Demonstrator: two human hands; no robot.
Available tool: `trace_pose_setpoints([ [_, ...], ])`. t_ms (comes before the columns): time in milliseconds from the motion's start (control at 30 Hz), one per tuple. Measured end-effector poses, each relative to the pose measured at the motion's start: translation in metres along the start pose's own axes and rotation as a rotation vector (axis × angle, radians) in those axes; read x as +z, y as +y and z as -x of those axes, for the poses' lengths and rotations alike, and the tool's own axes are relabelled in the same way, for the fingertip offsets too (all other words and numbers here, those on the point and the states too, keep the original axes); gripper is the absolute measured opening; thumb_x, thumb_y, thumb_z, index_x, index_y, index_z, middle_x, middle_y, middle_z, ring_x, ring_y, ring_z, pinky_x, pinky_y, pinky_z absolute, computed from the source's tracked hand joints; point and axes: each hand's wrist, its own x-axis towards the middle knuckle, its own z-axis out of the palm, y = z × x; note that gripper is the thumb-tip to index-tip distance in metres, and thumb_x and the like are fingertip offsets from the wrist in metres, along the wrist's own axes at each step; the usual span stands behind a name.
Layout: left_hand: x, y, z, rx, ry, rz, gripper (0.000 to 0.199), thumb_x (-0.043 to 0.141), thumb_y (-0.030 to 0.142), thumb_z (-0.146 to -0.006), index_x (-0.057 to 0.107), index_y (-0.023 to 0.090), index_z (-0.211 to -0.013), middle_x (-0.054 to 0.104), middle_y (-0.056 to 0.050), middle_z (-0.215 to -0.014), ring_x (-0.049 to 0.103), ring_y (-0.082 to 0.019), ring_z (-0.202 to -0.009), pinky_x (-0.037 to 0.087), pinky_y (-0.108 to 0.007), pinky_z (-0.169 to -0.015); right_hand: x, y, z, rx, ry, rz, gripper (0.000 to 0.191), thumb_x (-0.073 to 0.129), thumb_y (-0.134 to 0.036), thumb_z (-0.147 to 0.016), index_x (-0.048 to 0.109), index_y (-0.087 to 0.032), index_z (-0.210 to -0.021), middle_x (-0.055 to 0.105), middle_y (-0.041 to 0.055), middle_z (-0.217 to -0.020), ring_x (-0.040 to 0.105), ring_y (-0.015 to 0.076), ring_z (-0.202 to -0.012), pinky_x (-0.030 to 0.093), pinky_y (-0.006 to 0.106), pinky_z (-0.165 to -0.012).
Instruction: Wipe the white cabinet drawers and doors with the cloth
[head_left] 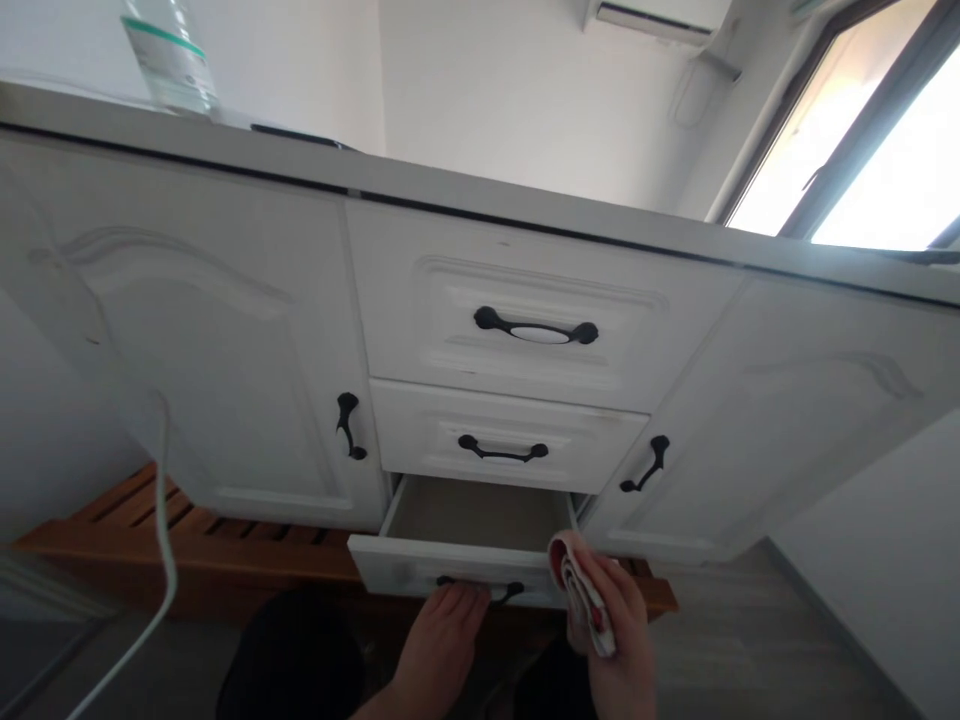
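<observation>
The bottom drawer (480, 510) of a white cabinet is pulled partway out, and its inside looks bare where it shows. My left hand (442, 640) is at the front of that drawer, its fingers curled over the dark drawer handle (512, 592). A folded cloth (583, 595), whitish with red parts, is gripped in my right hand (619, 630). This hand and the cloth are at the right end of the drawer front. Whether the cloth touches the drawer, I cannot tell.
Two shut drawers with dark handles (503, 449) sit above. Cabinet doors (202, 340) flank them. A slatted wooden bench (225, 550) is beneath. On the countertop (480, 195) stands a clear bottle (169, 60) near a flat dark object (296, 134). A white cable (161, 530) hangs at left.
</observation>
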Motion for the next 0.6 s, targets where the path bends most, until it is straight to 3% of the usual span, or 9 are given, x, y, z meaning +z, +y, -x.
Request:
trace_pose_setpoints([
  [67, -0.002, 0.005, 0.021, 0.036, -0.032, 0.017, 0.07, 0.044, -0.002, -0.08, 0.05, 0.021, -0.145, 0.066, -0.007, -0.137, 0.059, -0.026, -0.126, 0.044, -0.047, -0.111, 0.002, -0.027, -0.013, -0.026, -0.042, 0.052, 0.051, 0.054, -0.017, -0.091, 0.06, -0.033, -0.139, 0.057, 0.0101, -0.138, 0.057, 0.0274, -0.124, 0.05, 0.045, -0.102],
  [200, -0.024, 0.015, 0.042, 0.108, -0.078, 0.052, 0.054, 0.048, 0.009, -0.088, 0.054, 0.018, -0.141, 0.069, -0.01, -0.131, 0.064, -0.029, -0.116, 0.05, -0.048, -0.106, 0.02, -0.065, -0.027, -0.106, -0.452, 0.174, 0.058, 0.052, -0.009, -0.085, 0.062, -0.035, -0.136, 0.07, 0.0037, -0.122, 0.064, 0.0256, -0.109, 0.048, 0.041, -0.094],
  [300, -0.033, 0.019, 0.047, 0.158, -0.083, 0.088, 0.037, 0.053, 0.023, -0.092, 0.062, 0.019, -0.129, 0.074, -0.009, -0.117, 0.068, -0.029, -0.105, 0.054, -0.047, -0.097, 0.027, -0.075, -0.023, -0.096, -0.593, 0.277, 0.048, 0.058, -0.014, -0.085, 0.066, -0.033, -0.129, 0.074, 0.003, -0.111, 0.067, 0.0254, -0.099, 0.046, 0.038, -0.087],
  [367, -0.027, 0.02, 0.052, 0.201, -0.047, 0.099, 0.029, 0.055, 0.03, -0.095, 0.065, 0.021, -0.121, 0.075, -0.006, -0.111, 0.069, -0.028, -0.102, 0.055, -0.044, -0.095, 0.024, -0.075, -0.016, -0.083, -0.628, 0.273, 0.044, 0.062, -0.02, -0.086, 0.066, -0.034, -0.128, 0.075, 0.0025, -0.11, 0.069, 0.0244, -0.096, 0.047, 0.035, -0.084],
  [467, -0.009, 0.021, 0.062, 0.297, 0.055, 0.076, 0.029, 0.052, 0.032, -0.099, 0.063, 0.024, -0.125, 0.074, -0.004, -0.118, 0.067, -0.026, -0.111, 0.053, -0.04, -0.101, 0.016, -0.069, -0.002, -0.08, -0.715, 0.198, 0.044, 0.065, -0.024, -0.085, 0.066, -0.037, -0.127, 0.075, 0.0002, -0.11, 0.07, 0.0225, -0.096, 0.05, 0.031, -0.082],
  [600, 0.008, 0.022, 0.075, 0.365, 0.089, 0.017, 0.031, 0.047, 0.026, -0.102, 0.06, 0.026, -0.13, 0.075, -0.004, -0.116, 0.068, -0.025, -0.11, 0.054, -0.039, -0.099, 0.002, -0.068, 0.008, -0.139, -0.844, 0.132, 0.059, 0.071, -0.026, -0.078, 0.06, -0.039, -0.135, 0.074, 0.0, -0.116, 0.071, 0.0231, -0.101, 0.053, 0.029, -0.083],
])
